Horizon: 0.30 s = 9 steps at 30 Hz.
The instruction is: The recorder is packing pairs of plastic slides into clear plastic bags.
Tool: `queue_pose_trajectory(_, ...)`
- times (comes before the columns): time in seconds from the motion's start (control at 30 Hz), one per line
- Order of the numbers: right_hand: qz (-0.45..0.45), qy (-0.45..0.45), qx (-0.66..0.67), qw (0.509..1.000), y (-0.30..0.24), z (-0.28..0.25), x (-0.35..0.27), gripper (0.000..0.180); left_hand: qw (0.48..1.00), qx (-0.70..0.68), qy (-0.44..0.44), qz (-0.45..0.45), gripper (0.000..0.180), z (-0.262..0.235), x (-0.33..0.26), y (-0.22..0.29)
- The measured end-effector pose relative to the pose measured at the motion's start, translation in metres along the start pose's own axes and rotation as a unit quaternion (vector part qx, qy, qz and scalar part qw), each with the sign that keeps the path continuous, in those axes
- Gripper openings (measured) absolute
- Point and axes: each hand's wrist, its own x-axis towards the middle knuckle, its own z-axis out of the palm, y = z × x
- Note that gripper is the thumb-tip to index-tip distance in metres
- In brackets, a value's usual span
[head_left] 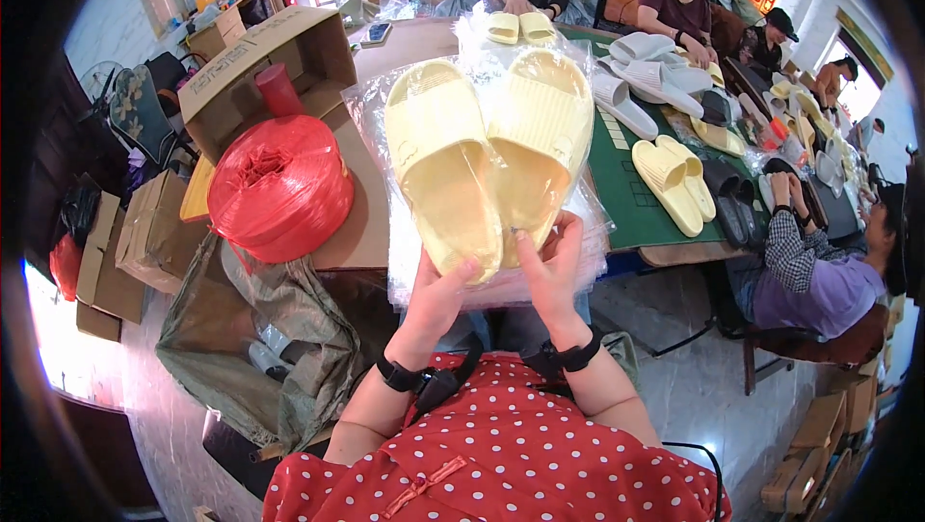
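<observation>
A pair of pale yellow slide sandals (448, 180) in a clear plastic bag is held up in front of me, toes pointing away. My left hand (438, 293) is closed on the heel of the left sandal, thumb on top. The heel of the right sandal is in the grip of my right hand (551, 267), its thumb near the inner edge. Beneath them a stack of clear plastic bags (578, 242) lies at the table's near edge. My hidden fingers are under the sandals.
On the left are a big roll of red plastic twine (279, 185), an open cardboard box (318, 59) and an open woven sack (260, 329). Loose yellow sandals (672, 180) and grey sandals (626, 103) lie on the green tabletop (617, 204). Several people sit around the tables, one in purple (814, 291) at right.
</observation>
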Motion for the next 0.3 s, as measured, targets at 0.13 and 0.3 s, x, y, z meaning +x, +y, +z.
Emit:
queue_pose_trajectory(0.13, 0.005, -0.03, -0.003, 1.0, 0.006, 0.006, -0.008, 0.046, 0.999, 0.05, 0.011, 0.017, 0.065, -0.002, -0.004, 0.004)
queue_pose_trajectory(0.3, 0.024, -0.145, -0.019, 0.989, 0.01, 0.026, -0.01, 0.049, 0.98, 0.128, 0.104, 0.108, 0.062, -0.019, -0.023, 0.02)
